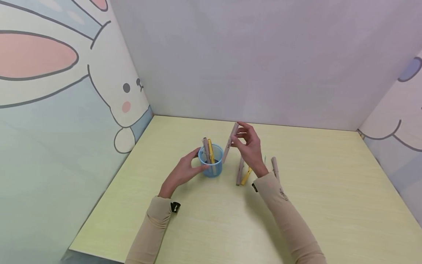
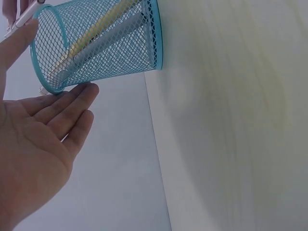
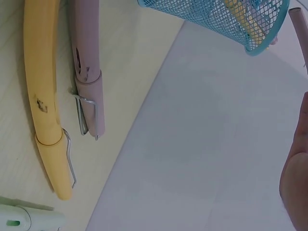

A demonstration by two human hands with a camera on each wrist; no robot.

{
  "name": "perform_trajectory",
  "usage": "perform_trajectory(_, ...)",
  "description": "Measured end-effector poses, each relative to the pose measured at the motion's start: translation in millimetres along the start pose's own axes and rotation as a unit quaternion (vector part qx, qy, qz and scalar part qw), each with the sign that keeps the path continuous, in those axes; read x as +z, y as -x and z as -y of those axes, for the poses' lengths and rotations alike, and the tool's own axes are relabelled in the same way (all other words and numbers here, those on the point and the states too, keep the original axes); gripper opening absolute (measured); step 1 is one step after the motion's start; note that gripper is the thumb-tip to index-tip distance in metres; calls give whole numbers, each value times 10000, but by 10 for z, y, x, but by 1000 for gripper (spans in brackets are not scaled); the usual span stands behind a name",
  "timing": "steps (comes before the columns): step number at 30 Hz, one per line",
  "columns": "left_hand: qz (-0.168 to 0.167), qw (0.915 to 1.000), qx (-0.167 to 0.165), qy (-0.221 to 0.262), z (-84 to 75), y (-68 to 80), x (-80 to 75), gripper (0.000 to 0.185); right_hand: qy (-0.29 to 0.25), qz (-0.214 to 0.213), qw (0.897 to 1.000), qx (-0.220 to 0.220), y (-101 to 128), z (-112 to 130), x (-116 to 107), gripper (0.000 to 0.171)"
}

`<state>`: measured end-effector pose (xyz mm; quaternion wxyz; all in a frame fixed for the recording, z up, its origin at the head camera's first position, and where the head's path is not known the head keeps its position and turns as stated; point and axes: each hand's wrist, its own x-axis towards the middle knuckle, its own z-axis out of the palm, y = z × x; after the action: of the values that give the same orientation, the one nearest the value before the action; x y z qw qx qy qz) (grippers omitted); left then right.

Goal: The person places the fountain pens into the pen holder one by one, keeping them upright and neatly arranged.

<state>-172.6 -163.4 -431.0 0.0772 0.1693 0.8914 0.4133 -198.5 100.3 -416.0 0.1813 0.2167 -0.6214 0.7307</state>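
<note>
A blue mesh pen cup (image 1: 212,171) stands upright on the table, with a mauve pen (image 1: 206,147) and a yellow pen (image 1: 210,148) leaning inside it. My left hand (image 1: 183,171) holds the cup near its rim, thumb on the near side and fingers on the far side. Just right of the cup, my right hand (image 1: 248,145) pinches another mauve pen (image 1: 230,143) between thumb and fingers. That pen is steeply tilted, its lower end beside the cup's right wall. In the right wrist view, the same pen (image 3: 300,33) shows only at the edge.
Below the right hand lie a mauve pen (image 1: 240,172) and a yellow pen (image 1: 246,176). Another mauve pen (image 1: 275,168) rests further right, partly behind the sleeve. A light green pen (image 3: 33,219) shows in the right wrist view. A pale wall (image 1: 247,73) rises behind the table.
</note>
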Motion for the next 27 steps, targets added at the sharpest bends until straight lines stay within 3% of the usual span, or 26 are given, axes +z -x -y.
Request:
perform_trajectory(16, 12, 10000, -48, -5, -5, 13, -2, 85, 69, -273, 9996, -72, -4, -46, 120, 52)
perform_trajectory(27, 2, 10000, -20, -79, 1, 11, 3, 84, 440, -150, 9987, 231, 72, -138, 196, 54)
